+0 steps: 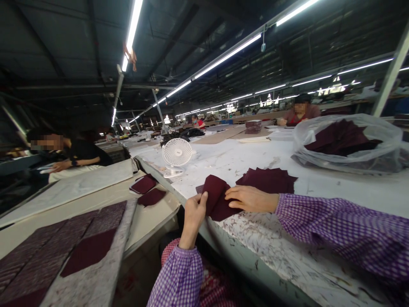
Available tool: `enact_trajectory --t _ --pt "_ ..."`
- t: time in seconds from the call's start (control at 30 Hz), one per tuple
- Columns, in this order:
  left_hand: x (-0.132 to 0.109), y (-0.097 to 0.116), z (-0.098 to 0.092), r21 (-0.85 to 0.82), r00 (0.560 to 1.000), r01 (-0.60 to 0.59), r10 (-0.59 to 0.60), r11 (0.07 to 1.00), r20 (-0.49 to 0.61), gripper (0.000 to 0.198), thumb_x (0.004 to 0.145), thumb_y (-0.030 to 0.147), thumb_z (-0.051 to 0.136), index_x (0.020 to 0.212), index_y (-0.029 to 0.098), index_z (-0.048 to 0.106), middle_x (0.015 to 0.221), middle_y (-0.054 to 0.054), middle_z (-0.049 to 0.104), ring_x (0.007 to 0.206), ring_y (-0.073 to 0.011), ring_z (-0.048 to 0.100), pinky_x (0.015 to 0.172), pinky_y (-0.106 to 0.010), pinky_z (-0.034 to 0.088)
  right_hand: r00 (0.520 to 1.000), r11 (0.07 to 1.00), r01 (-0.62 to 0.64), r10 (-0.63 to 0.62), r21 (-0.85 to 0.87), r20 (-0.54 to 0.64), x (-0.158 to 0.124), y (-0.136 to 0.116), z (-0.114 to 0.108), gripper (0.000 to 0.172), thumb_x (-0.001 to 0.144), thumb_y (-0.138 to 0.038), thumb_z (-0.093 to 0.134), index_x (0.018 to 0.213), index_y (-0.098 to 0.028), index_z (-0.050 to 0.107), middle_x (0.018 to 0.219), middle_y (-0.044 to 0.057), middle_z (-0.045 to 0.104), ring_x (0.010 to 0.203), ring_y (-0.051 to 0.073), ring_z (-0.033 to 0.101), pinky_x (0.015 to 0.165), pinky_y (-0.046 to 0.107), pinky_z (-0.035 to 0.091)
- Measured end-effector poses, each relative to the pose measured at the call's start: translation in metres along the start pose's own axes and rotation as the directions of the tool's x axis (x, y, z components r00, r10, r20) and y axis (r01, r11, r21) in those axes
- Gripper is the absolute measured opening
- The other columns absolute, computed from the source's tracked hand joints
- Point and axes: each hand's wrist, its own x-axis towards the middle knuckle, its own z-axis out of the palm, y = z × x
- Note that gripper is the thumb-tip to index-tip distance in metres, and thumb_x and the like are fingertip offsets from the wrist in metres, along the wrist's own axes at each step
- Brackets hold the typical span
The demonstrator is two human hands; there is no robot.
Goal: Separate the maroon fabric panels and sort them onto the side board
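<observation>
Maroon piece (214,192) pinched at the near edge of the tabletop (220,158)

The maroon piece is held by the left hand (195,212), its left side pinched between thumb and fingers. From that hand it is seen ahead and to the right; from the right hand (251,198) it lies to the left. Both hands are set close to it, the left gripping its raised part, the right laid palm down over the cloth with fingers slightly apart. Whether a layer is pinched by the right hand cannot be told. The raised part is curved and tilted, so its long axis cannot be judged with confidence. A fanned pile (269,179) of like-coloured pieces is placed just beyond the right hand and partly covered by it.

The left fingertips are hidden behind the cloth. It cannot be made out whether one folded piece or two overlapping ones are shown. A patterned scrap (199,189) is mostly concealed behind the raised part.
</observation>
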Motion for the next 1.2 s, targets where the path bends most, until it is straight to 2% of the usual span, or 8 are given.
enact_trajectory --t 0.13,0.27,0.5,0.67,0.83,0.93,1.07,1.2 --pt "0.011 -0.014 -0.022 -0.645 0.919 0.182 -0.362 0.742 -0.158 0.014 0.072 0.027 0.061 0.072 0.014 0.059 0.063 -0.001 0.058 0.056 -0.0118 0.052 0.056 -0.024 0.041 0.998 0.997 0.047 -0.043 -0.068 0.051 -0.001 0.002 0.013 0.039 0.093 -0.033 0.040 0.121 -0.012 0.057 0.121 0.013 0.057 0.108 0.023 0.052 0.099 0.040 0.034" --pt "0.020 -0.023 -0.055 -0.768 0.750 0.102 -0.556 0.632 -0.358 0.008 0.071 0.015 0.056 0.078 0.017 0.053 0.070 0.000 0.059 0.060 -0.0115 0.055 0.058 -0.025 0.047 0.996 0.998 0.037 -0.033 -0.046 0.080 0.000 -0.001 0.007 0.039 0.092 -0.033 0.040 0.118 -0.010 0.058 0.120 0.013 0.057 0.107 0.023 0.051 0.098 0.040 0.036" --pt "-0.002 -0.001 -0.063 0.039 0.765 0.028 0.004 0.999 -0.644 0.026 0.077 0.039 0.052 0.065 0.016 0.054 0.054 0.003 0.046 0.057 -0.0125 0.047 0.055 -0.024 0.038 0.996 1.000 0.019 -0.021 0.020 0.090 -0.001 0.000 0.005 0.039 0.090 -0.033 0.043 0.120 -0.011 0.057 0.123 0.015 0.055 0.113 0.024 0.049 0.101 0.043 0.033" --pt "-0.016 0.029 -0.044 0.536 0.785 -0.086 0.389 0.840 -0.482 0.024 0.082 0.032 0.047 0.067 0.016 0.057 0.061 0.001 0.051 0.059 -0.0116 0.047 0.060 -0.023 0.036 0.981 0.925 -0.185 0.156 0.331 0.115 -0.004 -0.014 -0.024 0.037 0.089 -0.040 0.045 0.087 -0.011 0.068 0.093 0.013 0.066 0.087 0.020 0.061 0.082 0.035 0.045" --pt "-0.017 0.039 -0.038 0.727 0.725 -0.043 0.523 0.685 -0.449 0.022 0.081 0.022 0.047 0.059 0.018 0.046 0.060 0.001 0.048 0.055 -0.0111 0.043 0.058 -0.024 0.033 0.846 0.496 -0.266 -0.290 0.826 0.447 -0.011 -0.057 -0.055 0.052 0.088 -0.054 0.043 0.086 -0.009 0.068 0.089 0.013 0.068 0.076 0.016 0.063 0.071 0.028 0.048" --pt "-0.025 0.044 -0.034 0.766 0.707 -0.133 0.602 0.629 -0.371 0.022 0.084 0.020 0.045 0.062 0.018 0.048 0.063 -0.001 0.052 0.057 -0.0125 0.047 0.059 -0.025 0.036 0.850 0.217 -0.399 -0.277 0.891 0.448 -0.009 -0.075 -0.052 0.065 0.087 -0.063 0.035 0.110 -0.008 0.061 0.112 0.018 0.062 0.091 0.020 0.063 0.080 0.034 0.049" --pt "-0.046 0.050 -0.019 0.643 0.653 -0.582 0.757 0.498 0.005 0.016 0.086 0.015 0.044 0.075 0.017 0.056 0.091 -0.007 0.065 0.078 -0.0149 0.058 0.072 -0.026 0.044 0.884 -0.061 -0.466 -0.063 0.883 0.463 -0.003 -0.066 -0.047 0.082 0.083 -0.074 0.018 0.116 -0.009 0.055 0.116 0.020 0.058 0.094 0.024 0.062 0.077 0.040 0.052" --pt "-0.068 0.051 -0.008 0.389 0.526 -0.841 0.738 0.376 0.423 0.016 0.087 0.013 0.044 0.082 0.018 0.059 0.112 -0.008 0.063 0.096 -0.0187 0.057 0.083 -0.033 0.046 0.883 0.077 -0.456 0.167 0.887 0.440 -0.009 -0.041 -0.046 0.047 0.079 -0.055 0.056 0.100 -0.013 0.062 0.102 0.012 0.064 0.085 0.019 0.061 0.070 0.032 0.053"
